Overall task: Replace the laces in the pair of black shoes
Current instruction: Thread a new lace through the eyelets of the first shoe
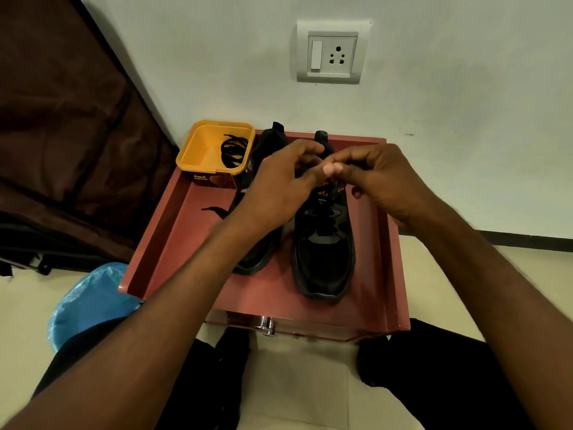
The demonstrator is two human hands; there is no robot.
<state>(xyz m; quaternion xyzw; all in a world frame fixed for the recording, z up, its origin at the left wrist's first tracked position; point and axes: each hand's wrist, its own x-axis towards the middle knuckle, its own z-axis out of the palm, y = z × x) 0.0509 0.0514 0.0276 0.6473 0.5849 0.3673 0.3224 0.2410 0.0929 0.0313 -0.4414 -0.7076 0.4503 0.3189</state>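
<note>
Fingertips of both hands meet above the tongue of the right-hand shoe [322,243], and they appear to pinch the lace there, though the lace itself is too hidden between them to make out clearly. The left hand [279,184] curls in from the left with its thumb and forefinger pressed together; the right hand [383,178] mirrors it, fingers bunched tight toward the same spot, so both grips read as closed on something thin and not spread. Working at the top eyelets like this suggests the lace of this shoe is being threaded or drawn out near the collar, where two hands are needed to keep the ends taut. The shoe stands toe toward the person, near the right edge of the reddish tray-like stand [375,274], which keeps its throat facing up and within easy reach. Its partner, the left-hand shoe [257,256], sits just beside it, largely covered by the left forearm, with a loose lace end [214,210] trailing from it toward the left rim. At the far left corner a yellow tub [198,150] holds a bundle of black laces [232,150], probably parked there so spare and removed laces do not mix.
</note>
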